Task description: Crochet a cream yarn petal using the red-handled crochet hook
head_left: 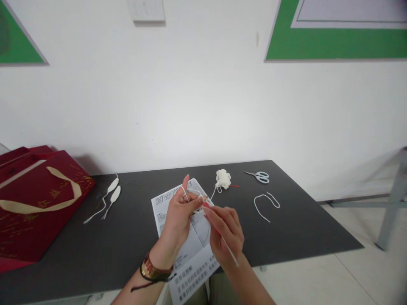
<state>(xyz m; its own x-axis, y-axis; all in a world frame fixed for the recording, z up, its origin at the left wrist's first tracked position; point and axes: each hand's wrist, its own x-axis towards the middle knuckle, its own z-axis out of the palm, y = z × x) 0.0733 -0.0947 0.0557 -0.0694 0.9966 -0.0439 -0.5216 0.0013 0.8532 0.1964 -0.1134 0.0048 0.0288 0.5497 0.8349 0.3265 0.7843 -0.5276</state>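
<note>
My left hand (pixel 179 212) pinches a small piece of white crochet work (pixel 199 208), with a strand of yarn looped over its raised index finger. My right hand (pixel 227 231) closes around a crochet hook (pixel 206 205), whose red part shows between the fingertips at the work. A thin pale length (pixel 231 254) sticks out below the right hand; I cannot tell whether it is the hook's end or yarn. From the work, yarn runs back to a loose white yarn ball (pixel 223 178). Fingers partly hide the stitches and the hook's tip.
Under my hands lies a printed pattern sheet (pixel 182 267) on the black table (pixel 127 250). Small scissors (pixel 261 176), a cut yarn piece (pixel 265 196) and a thin red item (pixel 234 186) lie right. Two white leaf-shaped crocheted pieces (pixel 115 194) and a red gift bag (pixel 41 207) are left.
</note>
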